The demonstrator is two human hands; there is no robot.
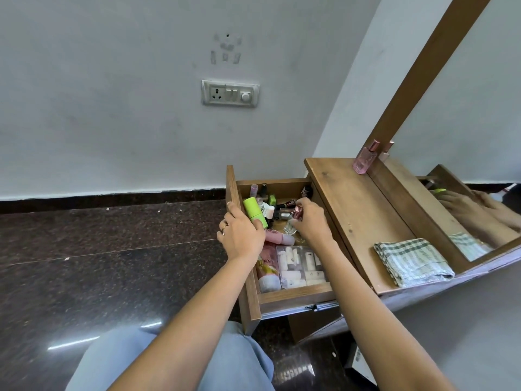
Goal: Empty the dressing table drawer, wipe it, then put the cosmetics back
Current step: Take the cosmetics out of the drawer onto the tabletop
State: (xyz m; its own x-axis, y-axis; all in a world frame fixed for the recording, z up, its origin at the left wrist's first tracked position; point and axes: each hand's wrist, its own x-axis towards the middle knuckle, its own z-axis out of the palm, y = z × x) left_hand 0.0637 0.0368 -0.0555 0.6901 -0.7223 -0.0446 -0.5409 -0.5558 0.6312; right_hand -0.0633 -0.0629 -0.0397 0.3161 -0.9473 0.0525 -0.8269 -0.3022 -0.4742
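Drawer (296, 296) pulled out from under the tabletop (355, 210), crowded with cosmetics. Left hand (242, 235) draped over the drawer's front panel (249, 294), fingers curled inside, grip closed around a lime-green tube (253, 210) that stands tilted against the panel; ring (223, 228) on one finger. Right hand (308, 221) reaching deep into the drawer, grip closed on a small glass bottle with a dusky pink cap (297, 213), cap pinched between thumb and fingers, clear body just below. Around it, a jumble of dark nail polish bottles (287, 205) near the back wall, a white tube with a pale pink cap (267, 210) just beside the green one, and a pink-capped vial (254, 189) upright in the far corner. Nearer the front edge, a pink tube (267, 270) lying flat, part of it hidden under the left wrist, and beside it a clear pouch (303, 266) packed with small white tubes. On the tabletop, a folded green-and-white checked cloth (413, 262) near the mirror (479, 136), well apart from a pink perfume bottle (365, 159) standing at the far end against the mirror frame. Both hands doubled in the mirror's lower corner. Dark polished floor (98, 249) below, switch plate (230, 93) on the wall, pale blue trouser knee (146, 359) at the bottom edge.
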